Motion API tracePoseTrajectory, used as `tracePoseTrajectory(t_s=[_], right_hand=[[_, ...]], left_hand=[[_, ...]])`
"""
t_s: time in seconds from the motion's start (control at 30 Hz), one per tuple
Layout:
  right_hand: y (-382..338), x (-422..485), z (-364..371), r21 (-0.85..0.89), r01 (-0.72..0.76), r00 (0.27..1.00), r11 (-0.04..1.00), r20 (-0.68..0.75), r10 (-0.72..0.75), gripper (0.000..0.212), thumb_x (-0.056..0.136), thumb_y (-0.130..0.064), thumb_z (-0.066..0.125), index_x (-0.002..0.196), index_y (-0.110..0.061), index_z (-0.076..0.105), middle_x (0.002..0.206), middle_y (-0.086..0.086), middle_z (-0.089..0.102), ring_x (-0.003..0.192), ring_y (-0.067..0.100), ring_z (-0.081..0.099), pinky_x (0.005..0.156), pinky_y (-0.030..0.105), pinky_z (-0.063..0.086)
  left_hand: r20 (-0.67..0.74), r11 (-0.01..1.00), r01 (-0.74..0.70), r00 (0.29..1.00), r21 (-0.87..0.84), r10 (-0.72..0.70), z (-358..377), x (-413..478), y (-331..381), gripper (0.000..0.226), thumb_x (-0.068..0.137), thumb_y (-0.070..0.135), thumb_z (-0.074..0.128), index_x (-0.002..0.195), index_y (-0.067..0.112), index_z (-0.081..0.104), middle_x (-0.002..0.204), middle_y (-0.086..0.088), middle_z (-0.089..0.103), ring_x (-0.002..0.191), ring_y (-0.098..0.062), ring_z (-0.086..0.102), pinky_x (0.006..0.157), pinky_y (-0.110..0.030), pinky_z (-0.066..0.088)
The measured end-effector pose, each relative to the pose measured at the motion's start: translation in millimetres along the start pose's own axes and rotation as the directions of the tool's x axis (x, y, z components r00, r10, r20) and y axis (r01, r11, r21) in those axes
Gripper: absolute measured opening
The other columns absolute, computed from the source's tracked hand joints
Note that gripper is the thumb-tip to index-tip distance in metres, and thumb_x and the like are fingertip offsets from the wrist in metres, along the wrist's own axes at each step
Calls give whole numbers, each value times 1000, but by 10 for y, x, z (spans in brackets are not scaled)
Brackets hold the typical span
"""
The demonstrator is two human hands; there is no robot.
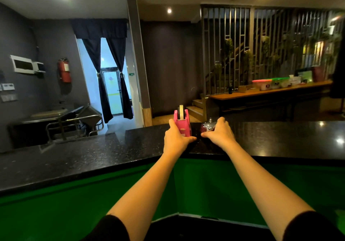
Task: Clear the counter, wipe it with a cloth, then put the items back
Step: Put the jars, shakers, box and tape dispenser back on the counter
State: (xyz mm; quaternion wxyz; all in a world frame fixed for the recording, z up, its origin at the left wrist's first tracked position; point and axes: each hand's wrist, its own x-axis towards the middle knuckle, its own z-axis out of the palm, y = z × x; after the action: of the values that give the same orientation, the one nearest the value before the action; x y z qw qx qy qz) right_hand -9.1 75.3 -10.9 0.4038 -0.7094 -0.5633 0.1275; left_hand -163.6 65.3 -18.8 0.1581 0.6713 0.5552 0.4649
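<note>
A black speckled stone counter (97, 153) runs across the view with a green front below it. Near its far edge stands a pink tape dispenser (182, 122) holding a roll of tape. My left hand (176, 137) grips the dispenser from its left side, thumb along the base. Just to the right sits a shiny metal call bell (208, 125). My right hand (220, 131) curls over the bell, fingers round its right side and thumb at its front. No cloth is in view.
Beyond the counter are a metal trolley (74, 123) at the left, a curtained doorway (110, 84), steps (197, 108), and a long wooden table (270, 93) with containers at the right. A fire extinguisher (64, 70) hangs on the left wall.
</note>
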Motion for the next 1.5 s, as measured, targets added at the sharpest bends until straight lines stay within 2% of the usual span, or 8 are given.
tracePoseTrajectory(t_s=[0.17,0.3,0.47,0.6,0.97,1.1,1.3,1.5], right_hand=[[-41,-14,31,-38,-42,999,998,-32,41,90,76,-34,77,143,-6,23,146,16,35,132,34,41,104,45,40],[-24,-11,30,-96,-134,984,986,-135,120,83,80,-33,74,141,-6,25,145,18,35,131,35,42,104,44,36],[-9,10,45,-160,-235,962,959,-180,206,88,84,-34,70,146,-5,16,148,23,30,134,39,37,109,46,34],[-16,24,57,-224,-283,950,932,-202,240,88,84,-39,68,147,-8,14,148,24,31,135,39,35,111,47,30],[92,96,-183,-410,-198,979,890,-47,196,93,83,-61,57,150,-17,11,152,12,32,140,32,27,110,46,23],[108,89,-207,-414,-193,980,889,-42,193,91,83,-62,56,150,-18,13,152,11,33,141,33,25,109,48,22],[147,75,-160,-419,-211,977,883,-58,206,89,85,-65,51,151,-22,11,151,9,34,141,33,22,107,50,22],[113,-43,-302,-387,-233,960,892,57,275,92,90,-59,50,152,-8,6,157,14,19,146,31,13,114,42,18]], left_hand=[[-19,1000,-4,1000,6,4,8,-26,-11,79,66,31,85,124,15,33,128,-9,54,114,-25,56,89,-33,49],[-20,1000,-6,1000,18,7,12,-16,-14,80,67,31,84,126,15,34,129,-9,54,114,-25,56,90,-35,50],[-19,999,-7,1000,51,8,10,-16,-14,90,67,31,84,136,14,28,131,-9,54,114,-26,57,91,-36,50],[-1,997,-20,1000,69,20,13,-15,-21,81,69,32,82,129,16,30,129,-8,54,112,-26,58,90,-35,50],[47,997,-31,998,66,28,7,27,-66,79,70,32,81,126,16,28,130,-10,53,112,-27,58,90,-37,51],[50,998,-34,998,51,31,16,26,-70,77,71,34,80,125,17,27,125,-10,55,107,-26,59,87,-38,52],[67,998,-12,998,66,7,24,50,-60,79,73,34,79,128,17,24,130,-11,52,112,-29,58,89,-40,52],[25,996,14,1000,93,-16,-34,-69,4,83,72,33,80,129,15,24,130,-12,53,113,-30,58,88,-42,52]])
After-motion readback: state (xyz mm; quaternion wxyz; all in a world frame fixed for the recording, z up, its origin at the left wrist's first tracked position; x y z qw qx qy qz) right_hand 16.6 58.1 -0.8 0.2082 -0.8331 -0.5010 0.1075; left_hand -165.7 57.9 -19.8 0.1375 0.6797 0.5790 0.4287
